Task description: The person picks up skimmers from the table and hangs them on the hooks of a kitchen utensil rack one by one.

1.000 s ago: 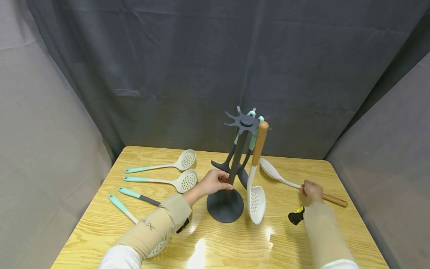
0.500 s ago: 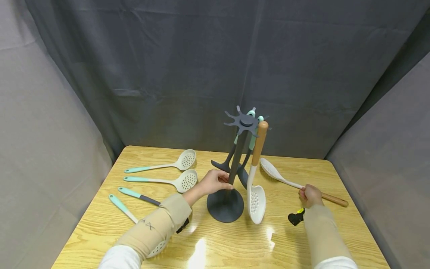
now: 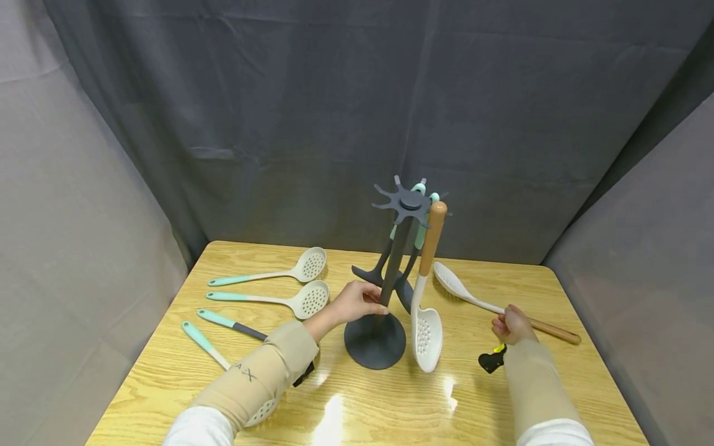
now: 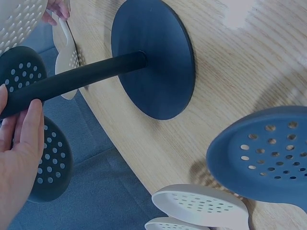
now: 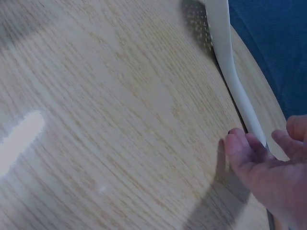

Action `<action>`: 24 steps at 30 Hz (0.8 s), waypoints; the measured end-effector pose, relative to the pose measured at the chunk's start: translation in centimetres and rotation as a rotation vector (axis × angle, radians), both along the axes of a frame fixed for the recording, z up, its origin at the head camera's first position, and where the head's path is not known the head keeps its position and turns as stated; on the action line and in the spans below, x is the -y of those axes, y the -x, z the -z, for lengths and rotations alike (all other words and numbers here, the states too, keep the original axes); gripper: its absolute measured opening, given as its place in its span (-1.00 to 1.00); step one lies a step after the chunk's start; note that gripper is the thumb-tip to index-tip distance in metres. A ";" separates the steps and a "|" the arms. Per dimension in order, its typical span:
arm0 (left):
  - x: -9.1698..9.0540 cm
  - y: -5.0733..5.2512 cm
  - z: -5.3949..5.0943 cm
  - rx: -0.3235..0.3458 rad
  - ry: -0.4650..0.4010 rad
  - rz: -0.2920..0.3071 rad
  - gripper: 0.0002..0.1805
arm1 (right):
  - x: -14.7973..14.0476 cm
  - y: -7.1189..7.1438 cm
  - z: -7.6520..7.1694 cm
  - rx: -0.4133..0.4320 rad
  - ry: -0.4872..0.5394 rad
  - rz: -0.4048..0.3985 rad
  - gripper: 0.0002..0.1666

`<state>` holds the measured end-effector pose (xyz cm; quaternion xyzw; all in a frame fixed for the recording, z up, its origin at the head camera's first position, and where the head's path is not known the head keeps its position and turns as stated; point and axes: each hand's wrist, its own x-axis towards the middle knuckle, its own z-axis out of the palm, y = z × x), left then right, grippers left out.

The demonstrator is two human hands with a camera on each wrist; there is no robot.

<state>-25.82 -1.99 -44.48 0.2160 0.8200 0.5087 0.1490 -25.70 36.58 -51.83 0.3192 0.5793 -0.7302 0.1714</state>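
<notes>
My left hand (image 3: pixel 357 301) grips the upright pole of a black utensil stand (image 3: pixel 375 347) just above its round base, thumb and fingertips against it. From the stand's hooked top hang a white slotted ladle (image 3: pixel 427 337) with a wooden handle and black utensils with mint handles, including a black slotted ladle (image 4: pixel 52 163). On the right, a white skimmer (image 3: pixel 453 285) with a wooden handle lies on the table. Over its shaft is my right hand (image 3: pixel 515 325), fingers relaxed and parted, the shaft passing between thumb and fingers; whether they touch it is hard to tell.
Left of the stand lie two white skimmers (image 3: pixel 308 266) with mint handles, a black slotted utensil (image 4: pixel 268 153) and another white skimmer (image 3: pixel 262 412), partly behind the left sleeve. A small black and yellow object (image 3: pixel 492 359) is at the right wrist. Grey curtains surround the table (image 3: pixel 390 415).
My right hand has shifted slightly toward the near side, and its fingers have loosened and spread at the skimmer's shaft. The left hand and the stand have stayed in place.
</notes>
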 end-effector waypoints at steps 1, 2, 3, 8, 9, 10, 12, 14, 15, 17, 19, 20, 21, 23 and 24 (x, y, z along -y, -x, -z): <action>0.0 0.0 0.0 0.001 0.002 0.000 -0.82 | 0.0 0.1 0.1 0.001 0.003 -0.017 -0.33; 0.0 0.0 0.1 0.000 -0.001 0.003 -0.82 | 0.0 0.1 0.1 0.000 0.004 -0.041 -0.32; 0.0 0.0 0.1 -0.002 -0.002 0.005 -0.82 | 0.0 0.1 0.1 -0.002 0.007 -0.057 -0.32; 0.0 0.1 0.2 0.002 0.008 0.003 -0.81 | 0.2 0.4 0.2 0.012 0.002 -0.124 -0.29; 0.0 0.2 0.2 0.003 0.012 0.001 -0.81 | 0.3 0.4 0.2 0.015 -0.010 -0.138 -0.28; 0.0 0.2 0.2 0.004 0.014 0.001 -0.81 | 0.3 0.4 0.2 0.016 -0.026 -0.154 -0.28; 0.0 0.2 0.2 0.004 0.016 0.001 -0.81 | 0.3 0.5 0.3 0.016 -0.071 -0.187 -0.27; 0.0 0.2 0.2 0.001 0.010 0.002 -0.81 | -0.3 1.0 1.6 0.007 -0.119 -0.222 -0.26; -0.1 0.2 0.2 0.002 0.008 0.002 -0.81 | -0.9 1.4 2.6 -0.001 -0.137 -0.239 -0.26; 0.0 0.2 0.2 0.000 0.007 0.000 -0.81 | -2.6 2.5 5.5 -0.054 -0.120 -0.266 -0.26; 0.0 0.1 0.3 -0.001 0.005 0.000 -0.82 | -3.6 3.1 7.1 -0.057 -0.166 -0.281 -0.29; 0.0 0.1 0.3 0.000 0.008 -0.002 -0.82 | -3.8 3.2 7.5 -0.064 -0.185 -0.284 -0.33; 0.0 0.1 0.3 0.001 0.007 -0.002 -0.82 | -3.6 3.0 7.2 -0.067 -0.211 -0.282 -0.37; 0.0 0.1 0.2 0.003 0.005 -0.002 -0.82 | -2.8 2.4 6.1 -0.055 -0.278 -0.262 -0.44; 0.0 0.1 0.2 0.004 0.003 -0.002 -0.82 | -1.7 1.8 4.6 -0.015 -0.351 -0.243 -0.39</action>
